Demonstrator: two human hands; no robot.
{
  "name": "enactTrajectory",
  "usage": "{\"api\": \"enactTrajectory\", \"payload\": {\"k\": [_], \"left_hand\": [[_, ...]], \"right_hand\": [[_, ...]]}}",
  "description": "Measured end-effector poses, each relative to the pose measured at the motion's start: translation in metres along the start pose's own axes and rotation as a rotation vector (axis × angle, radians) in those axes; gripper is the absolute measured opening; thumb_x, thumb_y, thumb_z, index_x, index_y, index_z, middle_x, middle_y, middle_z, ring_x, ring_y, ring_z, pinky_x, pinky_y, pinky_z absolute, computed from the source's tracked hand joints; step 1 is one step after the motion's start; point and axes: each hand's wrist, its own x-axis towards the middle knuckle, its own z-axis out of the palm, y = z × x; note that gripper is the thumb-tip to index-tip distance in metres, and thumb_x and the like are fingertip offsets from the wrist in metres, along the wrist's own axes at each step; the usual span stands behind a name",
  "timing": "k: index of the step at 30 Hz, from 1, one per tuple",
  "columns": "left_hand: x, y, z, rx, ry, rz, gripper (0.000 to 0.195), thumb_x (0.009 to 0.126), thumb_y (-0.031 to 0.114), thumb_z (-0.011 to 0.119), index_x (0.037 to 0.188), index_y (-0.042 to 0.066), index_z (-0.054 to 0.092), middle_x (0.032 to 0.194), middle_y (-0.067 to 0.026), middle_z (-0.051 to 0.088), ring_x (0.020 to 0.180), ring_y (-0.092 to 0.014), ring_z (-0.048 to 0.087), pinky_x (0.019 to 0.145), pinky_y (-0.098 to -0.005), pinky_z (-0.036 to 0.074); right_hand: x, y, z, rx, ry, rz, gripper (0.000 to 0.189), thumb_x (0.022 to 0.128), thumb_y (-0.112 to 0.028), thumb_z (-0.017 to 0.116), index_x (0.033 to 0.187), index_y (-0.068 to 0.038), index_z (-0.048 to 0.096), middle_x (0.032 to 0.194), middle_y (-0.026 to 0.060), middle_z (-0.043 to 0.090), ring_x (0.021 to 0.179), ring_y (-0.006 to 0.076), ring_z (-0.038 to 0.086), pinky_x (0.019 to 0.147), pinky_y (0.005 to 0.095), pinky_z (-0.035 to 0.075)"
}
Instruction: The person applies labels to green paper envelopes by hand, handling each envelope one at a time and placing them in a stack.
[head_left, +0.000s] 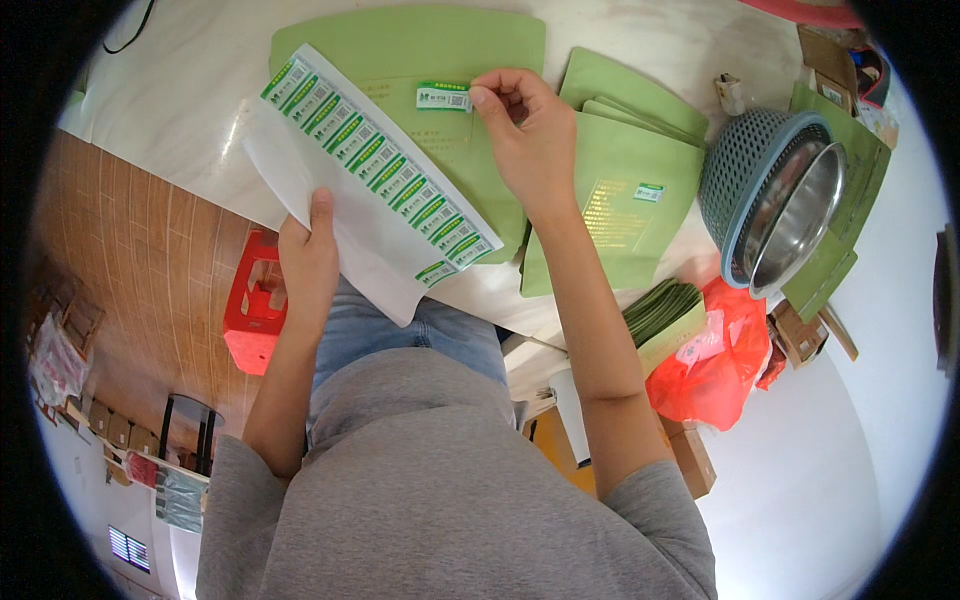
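Note:
My left hand (311, 255) holds a sheet of green-and-white stickers (382, 165) by its bare white backing, thumb on top. Between the thumb and fingertips of my right hand (529, 131) is the right end of a single green-and-white sticker (442, 97). It lies over a light green paper bag (412, 45) on the marble-patterned table; whether it touches the bag cannot be told. Right of that bag, more green bags (630, 202) lie stacked, the top one with gold print and a small green-and-white sticker (649, 193).
A blue-grey plastic basket (739, 165) with a steel bowl (799, 221) leans at the right on the table. Near the edge are a bundle of green bags (660, 311) and a red plastic bag (720, 375). A red plastic stool (251, 330) stands on the floor at left.

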Motion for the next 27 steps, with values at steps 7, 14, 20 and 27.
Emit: {"api": "enactTrajectory", "payload": {"k": [7, 14, 20, 27], "left_hand": [[0.0021, -0.0016, -0.0014, 0.003, -0.023, -0.018, 0.047, 0.099, 0.034, 0.047, 0.111, -0.010, 0.058, 0.099, -0.0153, 0.065, 0.088, -0.017, 0.059, 0.078, -0.0286, 0.046], [0.0033, -0.0044, -0.0015, -0.003, -0.034, -0.030, 0.048, 0.100, 0.035, 0.046, 0.112, -0.010, 0.058, 0.099, -0.0149, 0.065, 0.088, -0.016, 0.059, 0.078, -0.0284, 0.047], [0.0035, -0.0028, -0.0016, 0.005, -0.041, -0.021, 0.047, 0.100, 0.034, 0.046, 0.112, -0.011, 0.058, 0.099, -0.0148, 0.065, 0.088, -0.016, 0.059, 0.078, -0.0290, 0.047], [0.0040, -0.0008, 0.0006, 0.052, -0.002, -0.010, 0.045, 0.099, 0.032, 0.047, 0.112, -0.010, 0.058, 0.100, -0.0155, 0.066, 0.089, -0.018, 0.059, 0.079, -0.0294, 0.046]], "right_hand": [[0.0031, 0.0031, 0.0009, -0.012, 0.003, -0.014, 0.008, 0.082, -0.003, 0.066, 0.088, 0.002, 0.064, 0.076, 0.0062, 0.064, 0.061, 0.0108, 0.053, 0.057, 0.0254, 0.045], [0.0049, 0.0035, 0.0013, -0.040, 0.005, -0.031, 0.008, 0.081, -0.002, 0.067, 0.088, 0.001, 0.064, 0.076, 0.0073, 0.064, 0.061, 0.0118, 0.055, 0.058, 0.0259, 0.046], [0.0053, 0.0030, 0.0028, -0.054, 0.011, -0.041, 0.008, 0.081, -0.002, 0.067, 0.087, 0.001, 0.063, 0.076, 0.0081, 0.064, 0.060, 0.0134, 0.056, 0.058, 0.0269, 0.047], [0.0040, 0.0013, 0.0060, -0.112, 0.028, -0.051, 0.008, 0.080, -0.001, 0.067, 0.086, 0.001, 0.062, 0.078, 0.0094, 0.063, 0.062, 0.0169, 0.058, 0.059, 0.0287, 0.048]]}}
